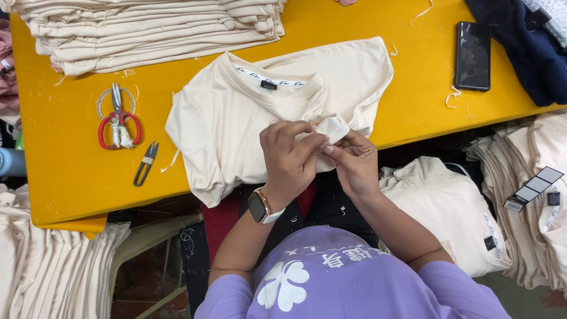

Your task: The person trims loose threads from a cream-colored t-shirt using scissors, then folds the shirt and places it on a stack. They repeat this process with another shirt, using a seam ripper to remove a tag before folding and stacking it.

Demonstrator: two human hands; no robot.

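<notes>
Cream T-shirt [236,118], soft knit, lies crumpled on the yellow counter [71,159], its sleeve hem lifted at the near edge. Left hand [289,156] and right hand [354,162] both pinch that folded hem between fingertips; holding it taut and flat would best expose stray threads. Slim thread snips [145,163] and red-handled scissors [119,123] lie well apart to the left.
</notes>
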